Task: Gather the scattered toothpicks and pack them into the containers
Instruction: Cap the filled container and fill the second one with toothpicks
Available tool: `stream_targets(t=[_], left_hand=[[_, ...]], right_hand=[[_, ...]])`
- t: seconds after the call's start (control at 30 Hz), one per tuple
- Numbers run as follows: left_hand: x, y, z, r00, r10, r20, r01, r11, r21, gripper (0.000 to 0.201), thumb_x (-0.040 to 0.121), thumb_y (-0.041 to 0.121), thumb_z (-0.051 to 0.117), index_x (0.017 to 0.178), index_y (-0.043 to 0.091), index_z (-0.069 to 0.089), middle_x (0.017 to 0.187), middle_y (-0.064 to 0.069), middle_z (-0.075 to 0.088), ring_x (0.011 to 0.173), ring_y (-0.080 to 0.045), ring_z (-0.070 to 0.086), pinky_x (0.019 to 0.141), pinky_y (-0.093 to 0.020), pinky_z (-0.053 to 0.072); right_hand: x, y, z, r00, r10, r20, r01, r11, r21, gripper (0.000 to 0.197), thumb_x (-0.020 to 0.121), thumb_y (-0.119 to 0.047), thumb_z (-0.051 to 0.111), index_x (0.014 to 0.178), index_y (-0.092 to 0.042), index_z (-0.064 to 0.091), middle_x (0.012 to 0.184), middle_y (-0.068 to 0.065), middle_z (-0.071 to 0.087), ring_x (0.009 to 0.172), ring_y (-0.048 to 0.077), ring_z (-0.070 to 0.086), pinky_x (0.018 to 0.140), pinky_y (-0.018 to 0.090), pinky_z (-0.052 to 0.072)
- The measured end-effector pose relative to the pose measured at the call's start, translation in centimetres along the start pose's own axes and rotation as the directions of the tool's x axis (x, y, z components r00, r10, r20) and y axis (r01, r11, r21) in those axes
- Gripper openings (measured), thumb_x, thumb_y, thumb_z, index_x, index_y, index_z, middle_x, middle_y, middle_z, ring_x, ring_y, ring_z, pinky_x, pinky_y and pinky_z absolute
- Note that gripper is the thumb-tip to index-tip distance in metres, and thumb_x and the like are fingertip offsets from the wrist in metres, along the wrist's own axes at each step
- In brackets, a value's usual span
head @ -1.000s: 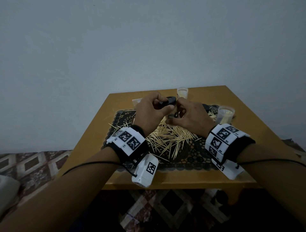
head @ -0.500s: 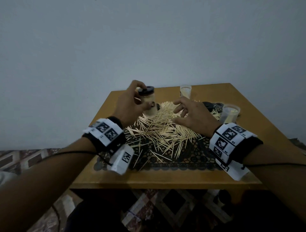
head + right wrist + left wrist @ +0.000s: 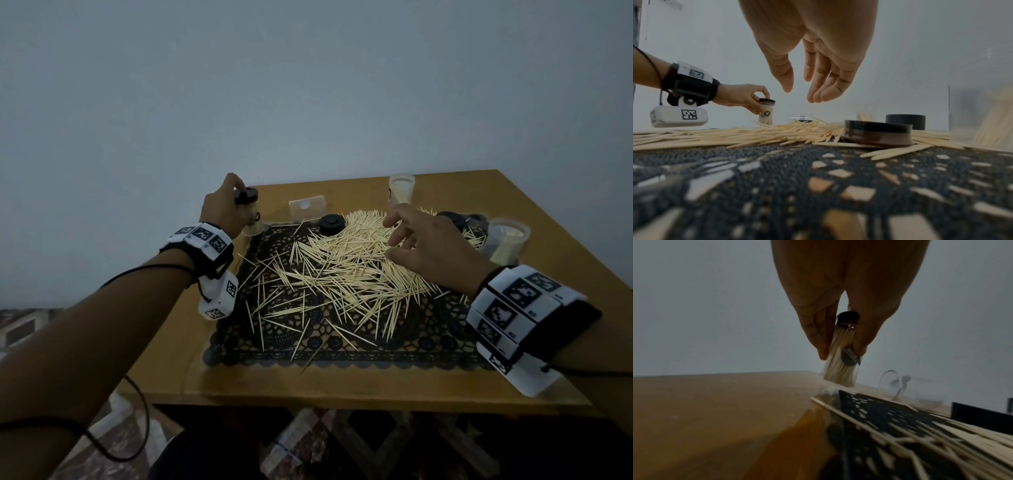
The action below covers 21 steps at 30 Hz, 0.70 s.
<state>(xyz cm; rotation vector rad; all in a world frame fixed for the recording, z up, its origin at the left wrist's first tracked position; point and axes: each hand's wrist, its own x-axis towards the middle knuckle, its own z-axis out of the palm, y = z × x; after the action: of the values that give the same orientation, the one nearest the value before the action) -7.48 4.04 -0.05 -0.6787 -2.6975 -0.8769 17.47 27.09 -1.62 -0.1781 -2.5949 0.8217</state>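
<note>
Under the left hand: the left hand [image 3: 222, 214] is gripping a capped container [image 3: 840, 353] packed with toothpicks, fingers curled round its top, and is holding it at the surface [image 3: 342, 383] just off the mat's far left corner.
Right hand: the right hand [image 3: 428, 246] is hovering with fingers relaxed and spread, holding nothing, just above the toothpick pile.
Below the right hand: the loose toothpicks [image 3: 342, 270] are lying heaped and scattered over the black lace mat [image 3: 342, 342].
Beyond the right hand: an open container [image 3: 400, 190] is standing part filled; another open container [image 3: 507, 245] is standing to the right of that hand.
Between the hands: a black lid [image 3: 331, 223] is lying at the pile's far edge, beside an empty clear container [image 3: 306, 207] lying on its side.
Done: one container is looking full and capped.
Left: most toothpicks are waiting; two containers need topping and lids, by my judgement.
Writing: square coded markers are showing on both wristbands; the container's dark round sticker is too blurred to read.
</note>
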Motion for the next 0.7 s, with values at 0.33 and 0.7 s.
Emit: stream_targets(t=[0.33, 0.7], left_hand=[[1.6, -2.0, 0.9, 0.996, -0.092, -0.02, 0.092, 0.995, 0.034, 0.043, 0.08, 0.006, 0.07, 0.113, 0.008, 0.043, 0.107, -0.026, 0.059, 0.077, -0.031, 0.052, 0.068, -0.044, 0.05], [2.0, -2.0, 1.1, 1.0, -0.022, 0.019, 0.019, 0.985, 0.171, 0.04, 0.083, 0.015, 0.068, 0.107, 0.008, 0.038, 0.1, -0.026, 0.055, 0.075, -0.035, 0.052, 0.061, -0.041, 0.043]], right_hand=[[0.1, 0.7, 0.1, 1.0, 0.027, -0.001, -0.027, 0.996, -0.08, 0.011, 0.082, -0.015, 0.073, 0.088, -0.015, 0.064, 0.08, -0.005, 0.064, 0.073, 0.008, 0.058, 0.067, 0.025, 0.047], [0.2, 0.6, 0.3, 0.999, 0.031, 0.026, -0.028, 0.993, -0.114, 0.008, 0.081, -0.013, 0.072, 0.082, -0.016, 0.065, 0.078, -0.004, 0.065, 0.074, 0.012, 0.061, 0.066, 0.025, 0.048]])
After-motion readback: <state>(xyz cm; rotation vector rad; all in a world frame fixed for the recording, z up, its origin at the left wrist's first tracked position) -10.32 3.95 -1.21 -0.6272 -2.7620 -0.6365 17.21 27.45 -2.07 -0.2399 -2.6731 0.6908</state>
